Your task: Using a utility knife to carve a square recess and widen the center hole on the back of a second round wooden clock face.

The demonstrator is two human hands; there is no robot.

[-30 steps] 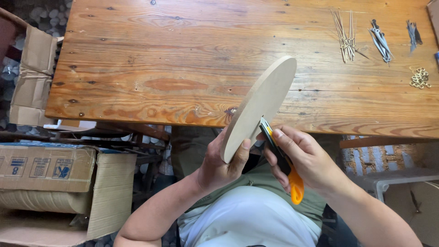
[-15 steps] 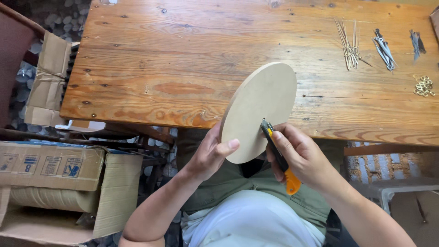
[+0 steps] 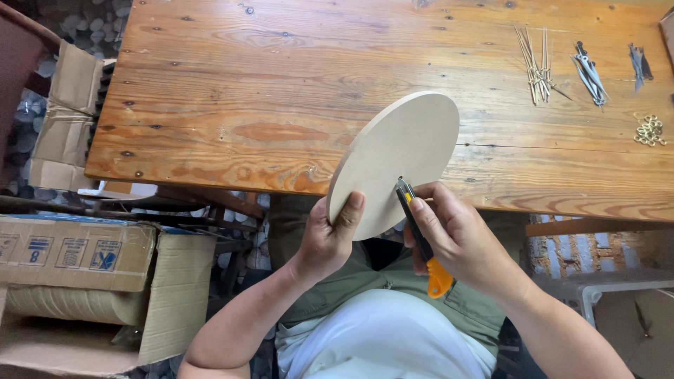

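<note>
My left hand [image 3: 330, 238] grips the lower edge of a pale round wooden disc [image 3: 393, 158], thumb on its face, holding it tilted over the near edge of the wooden table [image 3: 281, 91]. In my right hand [image 3: 460, 235] is a utility knife [image 3: 421, 242] with a black body and orange end. Its tip rests against the disc's lower right edge.
On the table's far right lie a bundle of thin sticks [image 3: 537, 67], dark metal pieces [image 3: 590, 70] and small brass rings [image 3: 649, 130]. Open cardboard boxes [image 3: 77, 260] stand on the floor at my left. A pale plastic stool [image 3: 604, 288] is at right.
The disc has turned to show more of its flat face and shifted slightly. My left thumb now lies on its face. The knife stays at its lower edge.
</note>
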